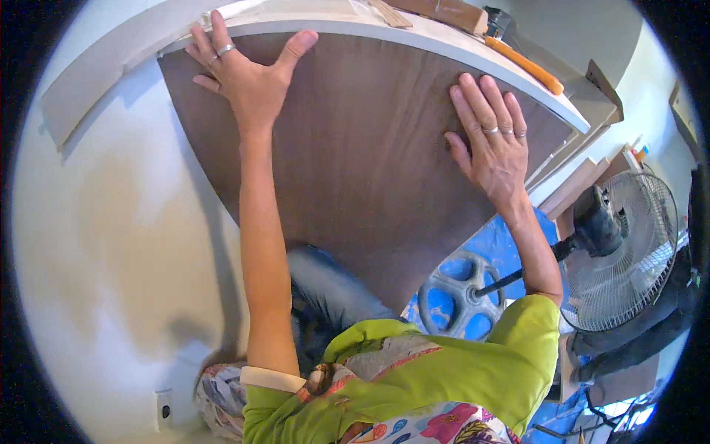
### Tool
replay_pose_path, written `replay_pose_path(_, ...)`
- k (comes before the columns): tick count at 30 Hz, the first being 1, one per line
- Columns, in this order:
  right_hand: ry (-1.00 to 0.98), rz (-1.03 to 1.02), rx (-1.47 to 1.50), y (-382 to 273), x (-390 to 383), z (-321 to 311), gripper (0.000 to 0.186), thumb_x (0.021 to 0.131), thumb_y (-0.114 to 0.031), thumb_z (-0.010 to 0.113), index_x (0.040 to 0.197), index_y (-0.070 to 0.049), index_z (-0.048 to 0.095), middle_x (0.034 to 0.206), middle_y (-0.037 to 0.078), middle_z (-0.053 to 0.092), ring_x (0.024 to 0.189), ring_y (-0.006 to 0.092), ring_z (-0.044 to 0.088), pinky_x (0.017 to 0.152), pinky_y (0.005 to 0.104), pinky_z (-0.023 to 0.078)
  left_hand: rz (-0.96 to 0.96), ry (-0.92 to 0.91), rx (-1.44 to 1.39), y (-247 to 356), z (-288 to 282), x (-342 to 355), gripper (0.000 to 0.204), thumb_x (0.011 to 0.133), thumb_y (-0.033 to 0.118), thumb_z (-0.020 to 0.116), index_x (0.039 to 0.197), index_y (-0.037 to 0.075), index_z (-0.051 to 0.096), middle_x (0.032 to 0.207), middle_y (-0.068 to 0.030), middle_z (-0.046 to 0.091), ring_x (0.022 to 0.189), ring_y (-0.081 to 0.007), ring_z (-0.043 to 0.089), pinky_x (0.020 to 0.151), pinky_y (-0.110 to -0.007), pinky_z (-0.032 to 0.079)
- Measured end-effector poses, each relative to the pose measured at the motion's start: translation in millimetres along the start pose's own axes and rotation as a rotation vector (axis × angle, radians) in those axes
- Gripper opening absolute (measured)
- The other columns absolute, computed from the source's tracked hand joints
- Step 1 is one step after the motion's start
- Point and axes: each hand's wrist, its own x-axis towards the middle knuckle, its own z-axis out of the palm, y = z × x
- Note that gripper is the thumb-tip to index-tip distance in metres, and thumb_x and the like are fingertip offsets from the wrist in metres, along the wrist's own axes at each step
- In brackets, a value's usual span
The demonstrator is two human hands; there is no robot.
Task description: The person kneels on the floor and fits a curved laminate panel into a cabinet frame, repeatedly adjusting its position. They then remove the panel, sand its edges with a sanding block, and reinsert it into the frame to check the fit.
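over brown panel (355, 163), l hand (250, 85) splayed, r hand (494, 152) flat; fan (625, 259) to r

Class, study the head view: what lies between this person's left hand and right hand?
Between the left hand and the right hand, the head view shows only a bare stretch of dark brown wood-grain panel.

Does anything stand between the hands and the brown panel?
Nothing visible does: the right hand appears flat on the brown panel, and the left hand spreads over its upper edge.
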Motion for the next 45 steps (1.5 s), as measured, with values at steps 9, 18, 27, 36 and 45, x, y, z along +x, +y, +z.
replay_pose_path(9,0.071,0.1,0.014,26.2,-30.5,-4.9,0.067,0.087,-0.028,0.072,0.149,-0.018,0.051,0.159,-0.002,0.042,0.149,0.0194,0.035,0.125,0.0389,0.024,-0.022,-0.019,-0.015,-1.1,1.2,0.4,0.138,0.061,0.077,0.082,0.158,-0.001,0.021,0.164,-0.0307,0.011,0.154,-0.0465,-0.002,0.116,-0.072,-0.005)
replay_pose_path(18,0.367,0.341,-0.1,39.8,-68.0,4.9,0.055,0.091,-0.015,0.07,0.144,-0.012,0.058,0.147,0.009,0.055,0.136,0.0301,0.048,0.115,0.0441,0.035,-0.028,-0.022,-0.017,-0.4,-0.8,0.4,0.138,0.061,0.076,0.083,0.159,0.001,0.02,0.164,-0.0311,0.011,0.155,-0.0466,-0.002,0.116,-0.071,-0.005)
replay_pose_path(27,0.829,1.02,0.816,34.2,-47.9,13.1,0.032,0.094,-0.024,0.077,0.111,-0.001,0.065,0.098,0.005,0.062,0.094,0.0138,0.059,0.086,0.0288,0.048,-0.025,0.0,-0.03,1.7,-1.6,-0.3,0.132,0.064,0.073,0.083,0.158,0.002,0.023,0.164,-0.0317,0.012,0.155,-0.0442,0.003,0.117,-0.071,-0.004)
replay_pose_path(36,0.954,1.025,0.922,35.6,-27.6,13.5,0.018,0.098,-0.018,0.072,0.094,-0.002,0.064,0.086,0.001,0.062,0.078,0.008,0.053,0.071,0.022,0.045,-0.023,-0.011,-0.014,-0.9,-1.5,-0.6,0.131,0.065,0.073,0.082,0.158,0.001,0.024,0.164,-0.0302,0.013,0.155,-0.0418,0.003,0.117,-0.07,-0.004)
replay_pose_path(45,1.007,1.038,0.84,32.3,-24.6,17.7,0.018,0.098,-0.016,0.072,0.092,-0.001,0.064,0.086,0.003,0.064,0.08,0.009,0.056,0.073,0.0221,0.046,-0.011,0.01,-0.013,-5.9,1.4,-0.1,0.126,0.067,0.072,0.081,0.157,0.003,0.026,0.164,-0.0291,0.014,0.156,-0.04,0.007,0.118,-0.068,-0.002)
